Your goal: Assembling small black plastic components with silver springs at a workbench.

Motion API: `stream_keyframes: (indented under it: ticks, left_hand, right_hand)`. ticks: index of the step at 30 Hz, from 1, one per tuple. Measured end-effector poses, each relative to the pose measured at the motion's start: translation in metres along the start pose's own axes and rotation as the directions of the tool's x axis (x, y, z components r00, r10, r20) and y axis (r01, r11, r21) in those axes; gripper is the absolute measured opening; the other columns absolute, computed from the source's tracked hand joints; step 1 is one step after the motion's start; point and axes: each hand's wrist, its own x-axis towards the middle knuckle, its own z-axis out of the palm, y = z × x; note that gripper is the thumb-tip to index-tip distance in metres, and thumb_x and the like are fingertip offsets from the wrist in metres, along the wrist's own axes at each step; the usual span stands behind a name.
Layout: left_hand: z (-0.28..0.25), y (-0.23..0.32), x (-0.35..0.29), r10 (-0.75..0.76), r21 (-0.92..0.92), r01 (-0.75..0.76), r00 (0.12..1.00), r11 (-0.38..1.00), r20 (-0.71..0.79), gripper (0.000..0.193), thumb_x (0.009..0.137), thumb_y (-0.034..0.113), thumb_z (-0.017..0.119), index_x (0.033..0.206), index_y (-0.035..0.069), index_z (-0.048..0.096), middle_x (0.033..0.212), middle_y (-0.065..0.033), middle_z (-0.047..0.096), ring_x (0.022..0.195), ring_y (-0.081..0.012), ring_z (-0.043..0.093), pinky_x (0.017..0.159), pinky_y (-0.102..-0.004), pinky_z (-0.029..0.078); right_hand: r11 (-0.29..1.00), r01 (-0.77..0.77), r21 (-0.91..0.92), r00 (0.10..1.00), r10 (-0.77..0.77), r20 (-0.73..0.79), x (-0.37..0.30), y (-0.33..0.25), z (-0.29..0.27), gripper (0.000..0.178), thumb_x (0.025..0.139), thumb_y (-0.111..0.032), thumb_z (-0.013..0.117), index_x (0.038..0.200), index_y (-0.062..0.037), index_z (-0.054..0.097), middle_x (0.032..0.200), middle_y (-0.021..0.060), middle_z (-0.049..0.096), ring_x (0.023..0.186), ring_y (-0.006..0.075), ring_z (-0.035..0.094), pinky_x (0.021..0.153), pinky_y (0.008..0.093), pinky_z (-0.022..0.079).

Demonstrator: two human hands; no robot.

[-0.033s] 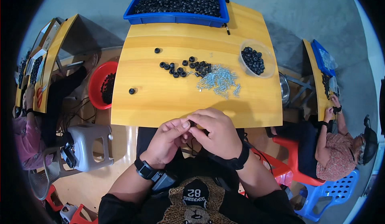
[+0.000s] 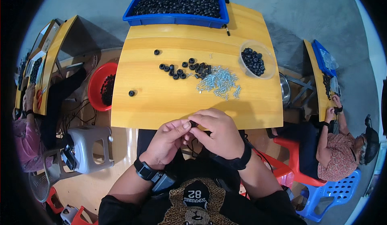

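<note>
My two hands met just below the near edge of a yellow wooden counter (image 2: 161, 100). My left hand (image 2: 167, 142) and right hand (image 2: 217, 134) touched at the fingertips, and between them my fingers (image 2: 186, 125) were pinched narrow around one small black ring (image 2: 193, 124), mostly hidden by my thumbs. Both wrists wore black bands.

On the counter, a loose cluster of black rings (image 2: 187, 68) lay near its middle. Just right of that cluster and touching it was a scatter of small pale metal parts (image 2: 219, 82). Two single rings sat apart on the counter's left half, one (image 2: 157, 52) towards the far side and one (image 2: 131, 93) nearer the left edge. A clear bowl (image 2: 271, 58) holding more black rings stood near the counter's right edge. A blue bin (image 2: 175, 19) full of black rings stood along the counter's far edge.

Left of the counter, lower down, was a red tub (image 2: 93, 90) with black rings inside, and nearer to me a grey plastic stool (image 2: 90, 144). Right of the counter, another person (image 2: 338, 152) sat on a blue chair (image 2: 336, 192) at a separate counter, hands raised to its edge. Far left of my counter, a second person's sleeve (image 2: 24, 140) showed beside another counter.
</note>
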Motion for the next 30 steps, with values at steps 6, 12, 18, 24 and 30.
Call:
stream_keyframes:
  ticks: [6, 12, 18, 24, 30]
  left_hand:
    - [-0.011, 0.018, 0.010, -0.011, 0.029, 0.012, 0.999, 1.000, -0.044, 0.045, 0.096, 0.037, 0.048, 0.120, 0.000, 0.055, 0.099, -0.0050, 0.065, 0.081, -0.0103, 0.053, 0.072, -0.0245, 0.044]
    - [-0.019, 0.022, 0.011, 0.029, -0.086, -0.035, 0.997, 0.996, -0.073, 0.037, 0.095, 0.030, 0.051, 0.117, 0.001, 0.056, 0.096, -0.0055, 0.065, 0.076, -0.0106, 0.054, 0.069, -0.0237, 0.044]
    - [-0.035, 0.027, 0.006, 0.061, -0.183, -0.088, 0.987, 0.979, -0.148, 0.030, 0.095, 0.027, 0.051, 0.113, 0.004, 0.057, 0.091, -0.0033, 0.064, 0.074, -0.0104, 0.053, 0.066, -0.0231, 0.044]
    - [-0.042, 0.035, 0.005, 0.097, -0.215, -0.126, 0.985, 0.968, -0.139, 0.026, 0.096, 0.026, 0.050, 0.112, 0.006, 0.057, 0.090, -0.0014, 0.061, 0.075, -0.0098, 0.052, 0.065, -0.0228, 0.043]
    - [-0.056, 0.033, 0.006, 0.150, -0.386, -0.152, 0.988, 0.910, -0.034, 0.025, 0.096, 0.020, 0.051, 0.114, 0.004, 0.058, 0.091, -0.0048, 0.064, 0.077, -0.0103, 0.056, 0.068, -0.0242, 0.045]
  right_hand:
    - [0.955, -0.288, 0.074, 0.926, 0.297, -0.232, 0.020, 0.043, -0.055, 0.022, 0.080, -0.011, 0.068, 0.099, 0.0014, 0.065, 0.085, 0.0108, 0.067, 0.076, 0.0190, 0.063, 0.070, 0.0272, 0.049]
    - [0.921, -0.389, 0.005, 0.750, 0.319, -0.580, 0.037, 0.081, -0.113, 0.023, 0.083, -0.013, 0.067, 0.099, 0.0040, 0.066, 0.079, 0.0113, 0.066, 0.070, 0.0112, 0.060, 0.064, 0.0239, 0.047]
    - [0.945, -0.326, -0.011, 0.932, 0.319, -0.175, 0.036, 0.037, -0.040, 0.018, 0.079, -0.017, 0.068, 0.088, -0.0009, 0.067, 0.069, 0.0112, 0.063, 0.062, 0.0204, 0.061, 0.059, 0.0313, 0.047]
    - [0.926, -0.258, -0.276, 0.966, 0.255, -0.048, 0.076, 0.025, 0.001, 0.014, 0.076, -0.017, 0.064, 0.075, -0.0030, 0.066, 0.070, 0.0138, 0.063, 0.067, 0.0335, 0.060, 0.061, 0.0395, 0.048]
    - [0.925, -0.321, -0.203, 0.947, 0.320, -0.039, 0.085, 0.045, 0.022, 0.012, 0.075, -0.016, 0.066, 0.074, -0.0037, 0.066, 0.069, 0.0138, 0.063, 0.066, 0.0313, 0.062, 0.059, 0.0387, 0.048]
